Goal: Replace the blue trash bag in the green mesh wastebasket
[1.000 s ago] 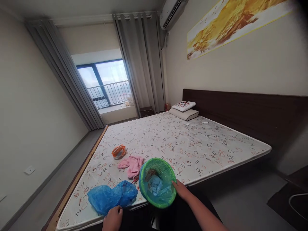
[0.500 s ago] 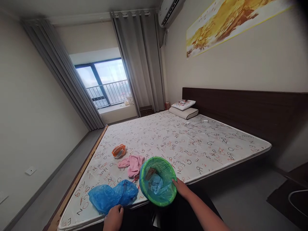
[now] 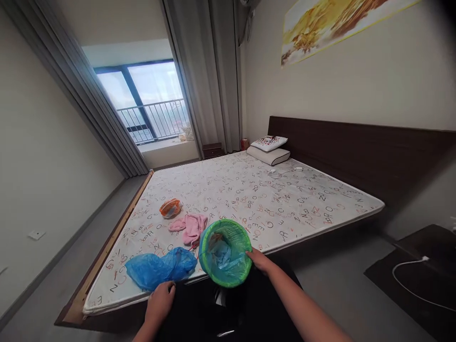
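My right hand (image 3: 259, 260) grips the rim of a green mesh wastebasket (image 3: 245, 237) on its right side. The basket tilts toward me at the near mattress edge, with a thin plastic liner and crumpled plastic (image 3: 221, 254) inside. My left hand (image 3: 161, 298) is closed, its fingers curled, just in front of a blue plastic bag (image 3: 149, 270); whether anything is in it is hidden. Behind the blue bag lies a pink cloth (image 3: 193, 228) on the mattress. Farther back sits a small orange and clear plastic packet (image 3: 170, 208).
The letter-printed mattress (image 3: 228, 190) fills the middle, with a dark headboard (image 3: 338, 142) on the right. Two stacked pillows (image 3: 269, 149) and a white cable (image 3: 280, 174) lie toward the far side. A dark low table (image 3: 402, 275) holding another white cable stands at lower right.
The view has dipped and shifted, showing more floor and the dark table at right. My right hand keeps hold of the basket's rim; the left stays closed by the blue bag.
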`<state>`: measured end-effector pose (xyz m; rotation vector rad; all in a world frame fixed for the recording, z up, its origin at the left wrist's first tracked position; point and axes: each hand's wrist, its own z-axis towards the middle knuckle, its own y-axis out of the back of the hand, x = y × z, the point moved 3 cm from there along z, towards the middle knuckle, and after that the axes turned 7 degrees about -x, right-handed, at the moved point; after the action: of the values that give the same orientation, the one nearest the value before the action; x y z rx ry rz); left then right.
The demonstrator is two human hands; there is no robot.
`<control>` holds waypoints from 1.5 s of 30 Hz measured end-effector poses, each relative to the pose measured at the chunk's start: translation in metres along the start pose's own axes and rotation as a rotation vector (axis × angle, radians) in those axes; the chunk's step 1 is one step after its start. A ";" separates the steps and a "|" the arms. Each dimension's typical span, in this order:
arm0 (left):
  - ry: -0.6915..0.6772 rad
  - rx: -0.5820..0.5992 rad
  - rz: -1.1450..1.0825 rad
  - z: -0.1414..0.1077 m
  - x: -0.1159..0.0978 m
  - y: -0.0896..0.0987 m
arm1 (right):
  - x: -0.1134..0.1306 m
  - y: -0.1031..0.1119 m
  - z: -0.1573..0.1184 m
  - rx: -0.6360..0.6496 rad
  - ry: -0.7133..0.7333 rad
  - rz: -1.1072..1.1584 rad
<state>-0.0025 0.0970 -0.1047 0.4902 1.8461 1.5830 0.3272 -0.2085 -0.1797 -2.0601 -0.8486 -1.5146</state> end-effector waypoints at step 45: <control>0.250 -0.055 -1.113 -0.018 -0.104 0.011 | 0.015 -0.004 -0.011 0.249 -0.038 0.192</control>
<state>0.0585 0.0181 -0.0692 -0.7061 1.7157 0.9081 0.3201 -0.2092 -0.1619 -1.9313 -0.7850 -1.2076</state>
